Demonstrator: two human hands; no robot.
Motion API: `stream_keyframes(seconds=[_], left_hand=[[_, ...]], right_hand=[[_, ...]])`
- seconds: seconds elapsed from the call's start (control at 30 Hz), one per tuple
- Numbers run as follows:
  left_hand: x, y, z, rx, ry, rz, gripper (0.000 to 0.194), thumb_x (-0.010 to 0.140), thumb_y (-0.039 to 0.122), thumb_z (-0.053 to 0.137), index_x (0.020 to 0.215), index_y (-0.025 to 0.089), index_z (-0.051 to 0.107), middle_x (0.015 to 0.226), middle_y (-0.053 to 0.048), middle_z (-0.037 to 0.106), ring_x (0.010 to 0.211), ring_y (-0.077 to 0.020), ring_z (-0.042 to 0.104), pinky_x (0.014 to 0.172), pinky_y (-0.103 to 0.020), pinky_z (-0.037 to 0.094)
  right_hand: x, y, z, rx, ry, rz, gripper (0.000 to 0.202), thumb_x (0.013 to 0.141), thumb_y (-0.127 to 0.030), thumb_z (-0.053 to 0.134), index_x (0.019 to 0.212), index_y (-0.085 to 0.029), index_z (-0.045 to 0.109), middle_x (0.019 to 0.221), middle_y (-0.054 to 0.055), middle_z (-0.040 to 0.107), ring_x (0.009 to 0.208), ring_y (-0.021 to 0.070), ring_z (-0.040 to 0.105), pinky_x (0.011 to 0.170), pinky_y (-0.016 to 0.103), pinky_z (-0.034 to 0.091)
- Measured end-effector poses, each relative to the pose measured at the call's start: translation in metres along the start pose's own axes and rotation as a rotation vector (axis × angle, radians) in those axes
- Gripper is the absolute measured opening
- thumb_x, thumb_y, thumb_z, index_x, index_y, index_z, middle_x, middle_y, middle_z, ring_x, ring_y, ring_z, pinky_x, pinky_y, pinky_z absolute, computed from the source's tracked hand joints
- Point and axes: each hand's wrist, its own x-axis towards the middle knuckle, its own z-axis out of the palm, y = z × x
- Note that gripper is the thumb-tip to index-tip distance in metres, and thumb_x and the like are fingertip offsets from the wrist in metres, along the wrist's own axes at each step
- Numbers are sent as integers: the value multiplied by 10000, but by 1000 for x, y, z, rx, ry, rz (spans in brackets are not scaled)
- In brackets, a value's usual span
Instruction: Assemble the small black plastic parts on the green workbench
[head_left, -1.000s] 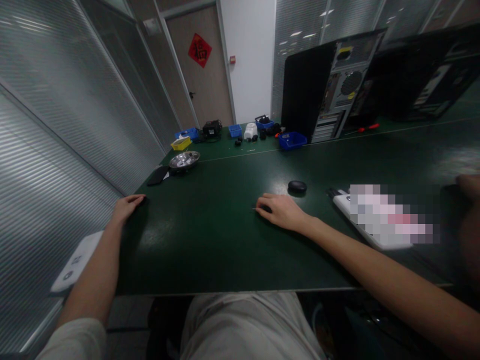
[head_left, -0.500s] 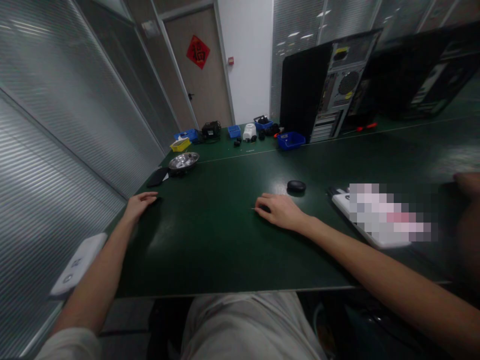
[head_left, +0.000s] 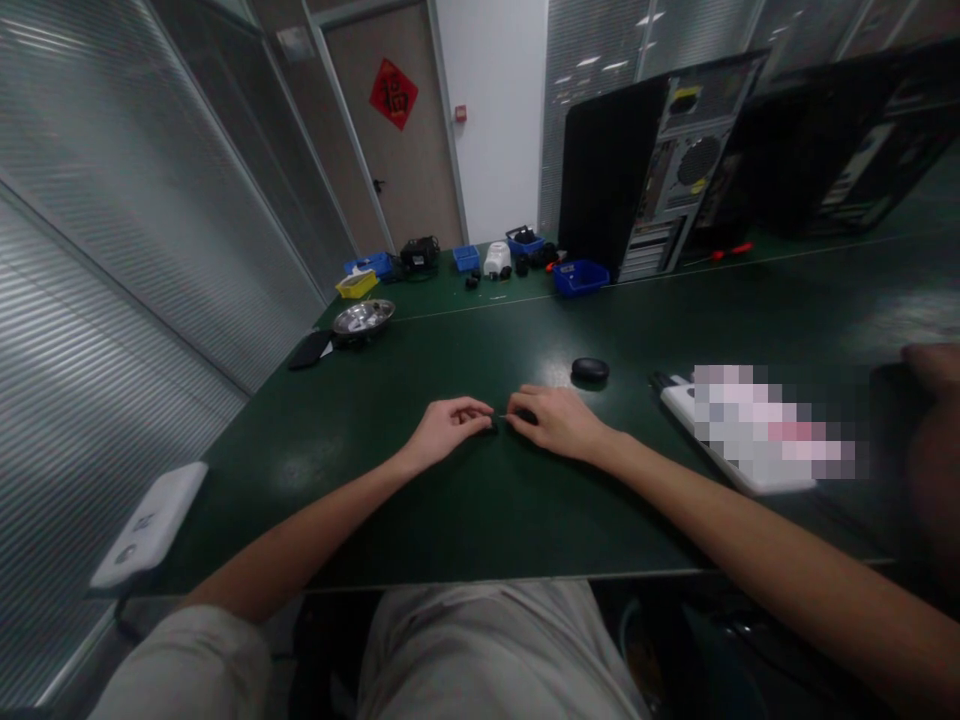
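My left hand (head_left: 450, 430) is closed in a pinch, with a small black piece (head_left: 493, 424) at its fingertips; its exact kind is too small to make out. Just to the right, my right hand (head_left: 553, 418) rests on the green table (head_left: 420, 520), its fingers curled together. From its fingertips a thin, light, pin-like piece (head_left: 503, 416) points toward the left hand. Only a narrow gap separates the two sets of fingertips. Behind the right hand lies a smooth, rounded black object (head_left: 590, 370) like a computer mouse.
A metal dish (head_left: 364, 318) stands far left beside a flat black item (head_left: 310, 350). Blue bins (head_left: 581, 278) and a computer tower (head_left: 660, 170) line the back. White devices lie at left (head_left: 150, 525) and right (head_left: 739, 455). Another person's hand (head_left: 930, 368) shows at the right edge.
My left hand has swung from the table's left side to the middle, bringing the small black piece close to my right hand. The right hand has stayed nearly where it was.
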Motion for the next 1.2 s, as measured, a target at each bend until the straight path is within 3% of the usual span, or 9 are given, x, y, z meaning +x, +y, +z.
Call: stream_keyframes(seconds=[0.13,0.3,0.47,1.2], left_hand=[[-4,-3,-3,19,32,63,367,986,498,594,1138,220,780,996,-93,743,807,-190,646,723,-324,495],[-7,7,-1,160,15,109,311,932,412,671,1159,222,766,960,-90,721,714,-175,591,608,-310,422],[-10,13,2,265,0,209,253,902,310,677,1131,249,764,1000,-74,704,855,-212,622,723,-345,470],[-11,16,1,308,-16,233,210,959,320,650,1125,255,760,1040,-81,690,895,-217,627,741,-347,474]], right_hand=[[0,-5,-2,17,0,18,205,1009,-377,559,1032,-228,699,1006,49,689,796,171,611,675,285,348],[-2,-8,-5,30,32,8,198,992,-376,571,974,-219,688,979,45,693,795,172,607,685,290,344],[-2,-8,-5,7,12,-12,190,973,-370,591,937,-216,697,963,45,692,788,171,598,665,291,328],[-2,-7,-4,-7,7,-20,221,970,-390,578,927,-217,708,1026,51,649,738,155,564,639,295,316]])
